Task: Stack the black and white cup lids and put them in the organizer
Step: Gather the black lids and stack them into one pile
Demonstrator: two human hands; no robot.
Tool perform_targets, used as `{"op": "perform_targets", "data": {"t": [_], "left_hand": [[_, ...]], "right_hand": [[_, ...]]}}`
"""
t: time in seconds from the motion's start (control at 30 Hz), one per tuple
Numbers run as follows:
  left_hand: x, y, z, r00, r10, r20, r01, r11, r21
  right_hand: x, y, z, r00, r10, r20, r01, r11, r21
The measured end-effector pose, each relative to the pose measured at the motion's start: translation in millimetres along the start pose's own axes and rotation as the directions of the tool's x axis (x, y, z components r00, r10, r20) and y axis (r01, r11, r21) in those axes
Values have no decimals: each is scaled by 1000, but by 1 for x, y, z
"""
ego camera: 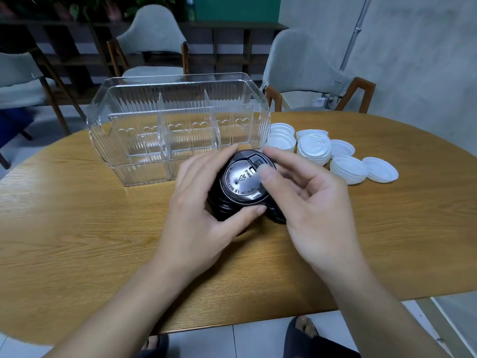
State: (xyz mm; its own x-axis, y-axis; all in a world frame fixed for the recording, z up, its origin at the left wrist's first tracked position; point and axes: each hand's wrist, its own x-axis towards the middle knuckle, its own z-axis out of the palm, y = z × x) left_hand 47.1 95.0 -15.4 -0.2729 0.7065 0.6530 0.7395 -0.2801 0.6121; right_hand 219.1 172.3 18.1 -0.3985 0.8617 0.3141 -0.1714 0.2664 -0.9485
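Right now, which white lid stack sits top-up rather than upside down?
The middle white stack, right of the organizer: its flat top with raised sip spout faces up. The other white lids around it show hollow undersides.

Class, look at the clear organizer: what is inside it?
Through the organizer's clear walls only dividers show, and no lids. Its front lower right corner is covered by the left hand, right hand and black lids.

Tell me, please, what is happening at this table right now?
A person is gathering a stack of black lids at the middle of the wooden table. The left hand grips its side and the right hand steadies the top. The white lids lie in loose piles to the right, untouched. The clear organizer behind holds no lids yet.
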Motion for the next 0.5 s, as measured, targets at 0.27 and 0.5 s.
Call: {"op": "perform_targets", "data": {"t": [0.27,0.5], "left_hand": [[0,-5,-15,989,44,138,-50,998,37],[-3,-3,-25,973,48,226,-38,998,-46]], "right_hand": [[3,-1,-10,960,-93,265,156,961,-227],[3,2,-4,957,-159,244,242,898,-367]]}}
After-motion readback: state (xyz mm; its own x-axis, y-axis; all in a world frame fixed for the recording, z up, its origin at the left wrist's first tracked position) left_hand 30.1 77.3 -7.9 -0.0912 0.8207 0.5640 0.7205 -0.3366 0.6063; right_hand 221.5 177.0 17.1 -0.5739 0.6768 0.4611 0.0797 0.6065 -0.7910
